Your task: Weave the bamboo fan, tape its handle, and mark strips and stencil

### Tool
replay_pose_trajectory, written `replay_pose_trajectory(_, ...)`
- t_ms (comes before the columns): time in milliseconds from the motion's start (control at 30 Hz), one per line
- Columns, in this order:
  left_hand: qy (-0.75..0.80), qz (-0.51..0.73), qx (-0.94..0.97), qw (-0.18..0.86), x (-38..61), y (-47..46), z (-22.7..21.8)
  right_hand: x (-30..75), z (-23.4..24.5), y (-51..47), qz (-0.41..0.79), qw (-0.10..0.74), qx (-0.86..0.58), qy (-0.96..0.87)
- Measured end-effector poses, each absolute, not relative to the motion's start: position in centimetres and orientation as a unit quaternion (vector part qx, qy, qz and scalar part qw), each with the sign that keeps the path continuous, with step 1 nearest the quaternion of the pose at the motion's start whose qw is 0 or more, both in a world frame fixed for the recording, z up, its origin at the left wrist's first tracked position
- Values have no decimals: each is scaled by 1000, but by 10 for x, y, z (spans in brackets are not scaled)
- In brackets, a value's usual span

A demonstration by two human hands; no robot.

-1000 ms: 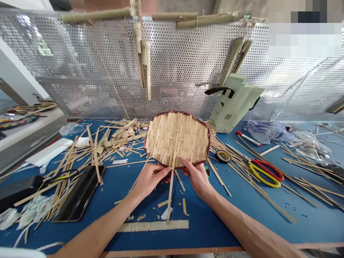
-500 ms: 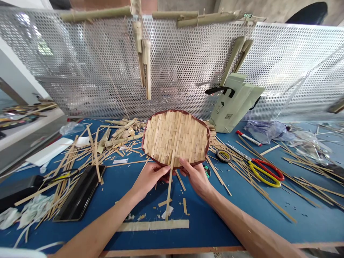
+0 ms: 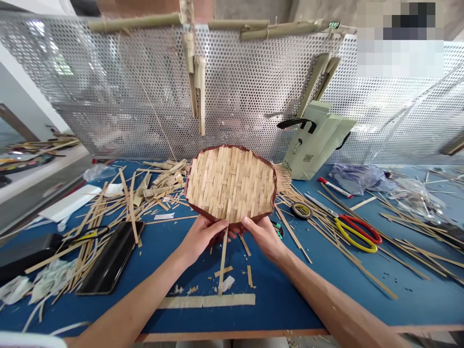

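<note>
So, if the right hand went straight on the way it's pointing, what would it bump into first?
Probably the woven panel: the right hand points up and inward towards it, and its thumb rests on the lower edge. Depth is hard to judge, so the left hand might come next.

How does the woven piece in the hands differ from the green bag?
The woven piece is held in the left hand and right hand; the bag rests on the table. The woven piece is straw-coloured and brown-edged; the bag is pale green with black handles. The woven piece has a crisscross surface; the bag's looks smooth. Both are pale.
</note>
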State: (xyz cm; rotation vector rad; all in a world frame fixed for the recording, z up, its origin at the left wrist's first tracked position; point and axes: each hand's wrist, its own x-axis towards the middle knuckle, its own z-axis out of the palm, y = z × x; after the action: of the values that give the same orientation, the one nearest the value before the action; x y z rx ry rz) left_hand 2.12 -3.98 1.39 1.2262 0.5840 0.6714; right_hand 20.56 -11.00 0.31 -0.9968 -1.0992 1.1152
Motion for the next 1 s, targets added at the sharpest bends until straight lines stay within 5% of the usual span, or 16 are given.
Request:
replay_pose_trajectory(267,291,448,481,696,18,-35,24,184,10,-121,641,482,-325,-501)
replay_pose_trajectory(533,282,477,388,736,11,-40,30,180,12,-122,678,388,-305,-545)
replay_pose_trajectory(833,266,458,383,757,17,-52,29,166,4,-128,337,320,-419,-780)
replay_pose_trajectory(1000,257,451,375,768,18,-53,30,166,2,-126,337,355,-399,-775)
